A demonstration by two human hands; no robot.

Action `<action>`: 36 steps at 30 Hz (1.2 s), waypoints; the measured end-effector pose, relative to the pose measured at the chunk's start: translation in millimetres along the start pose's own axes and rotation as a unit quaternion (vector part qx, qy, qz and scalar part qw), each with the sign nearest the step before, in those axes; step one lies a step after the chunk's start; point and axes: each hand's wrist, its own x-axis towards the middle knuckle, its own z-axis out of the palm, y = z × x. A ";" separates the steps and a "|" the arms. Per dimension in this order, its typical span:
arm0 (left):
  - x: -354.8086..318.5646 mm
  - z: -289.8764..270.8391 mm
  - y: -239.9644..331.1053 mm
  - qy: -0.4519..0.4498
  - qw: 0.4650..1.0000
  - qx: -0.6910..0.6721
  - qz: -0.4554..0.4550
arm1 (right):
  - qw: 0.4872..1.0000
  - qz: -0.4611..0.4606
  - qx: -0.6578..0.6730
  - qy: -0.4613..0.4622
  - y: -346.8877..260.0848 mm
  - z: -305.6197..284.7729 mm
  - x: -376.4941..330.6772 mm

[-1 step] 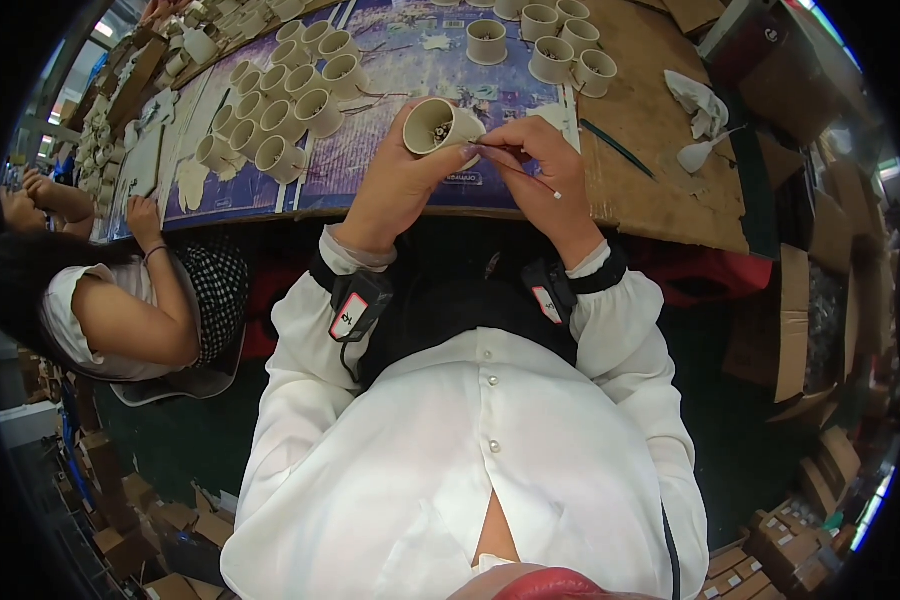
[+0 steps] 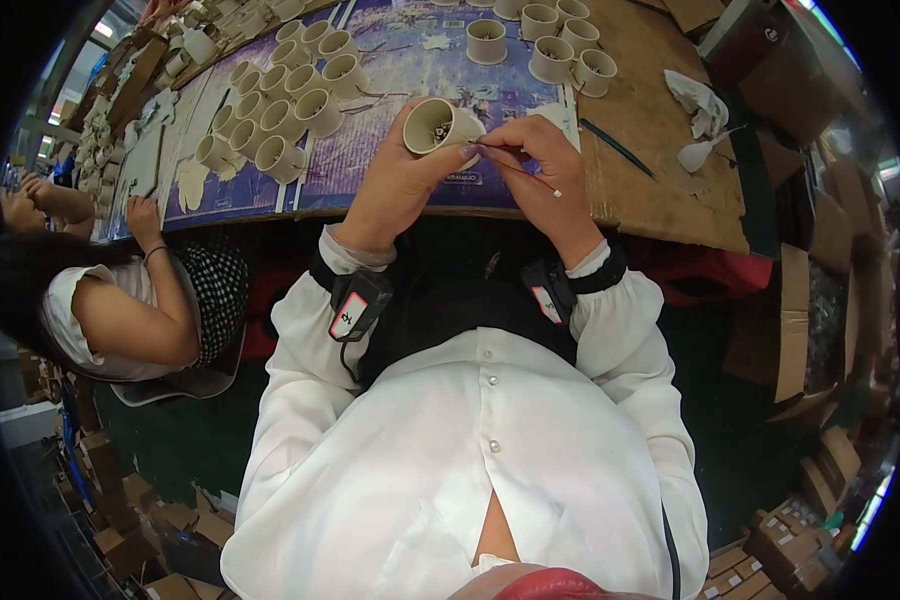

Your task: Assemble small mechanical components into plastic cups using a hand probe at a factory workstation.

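My left hand (image 2: 398,188) holds a pale clay cup (image 2: 438,126) tipped on its side, with its mouth turned toward me. My right hand (image 2: 548,165) pinches a thin stick-like tool (image 2: 515,166), whose tip rests at the cup's rim. Both hands hover just above the near edge of the purple mat (image 2: 400,60) on the workbench. Both wrists wear black bands with small devices.
Several similar cups (image 2: 280,100) stand in rows on the mat to the left, and more cups (image 2: 560,45) stand at the back. A dark brush (image 2: 618,148) and a white rag (image 2: 698,100) lie on the brown board. A co-worker (image 2: 120,310) sits at left. Cardboard boxes (image 2: 800,320) stand at right.
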 end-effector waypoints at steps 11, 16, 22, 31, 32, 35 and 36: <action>18.4 -35.8 -9.8 -0.170 0.898 -0.356 -0.194 | 0.987 0.162 0.005 0.016 -1.8 -1.1 32.8; 17.1 -35.3 -8.9 -0.150 0.861 -0.410 -0.260 | 0.981 0.173 -0.086 -0.019 -11.4 -1.5 42.4; 14.7 -34.0 -5.2 -0.175 0.820 -0.480 -0.257 | 0.988 0.132 -0.072 -0.017 -12.8 -1.9 36.8; -4.6 -27.2 6.4 -0.025 0.957 -0.245 -0.151 | 0.988 0.130 0.078 -0.020 1.8 -12.9 4.8; -6.4 -21.9 9.6 -0.037 0.971 -0.199 -0.127 | 0.982 0.154 0.106 -0.024 5.3 -14.2 0.4; -9.7 -12.1 11.5 -0.056 0.990 -0.107 -0.078 | 0.974 0.160 0.158 -0.010 18.6 -10.2 -11.7; -10.7 -11.0 10.4 -0.055 0.992 -0.090 -0.068 | 0.969 0.163 0.184 0.000 20.7 -9.9 -13.5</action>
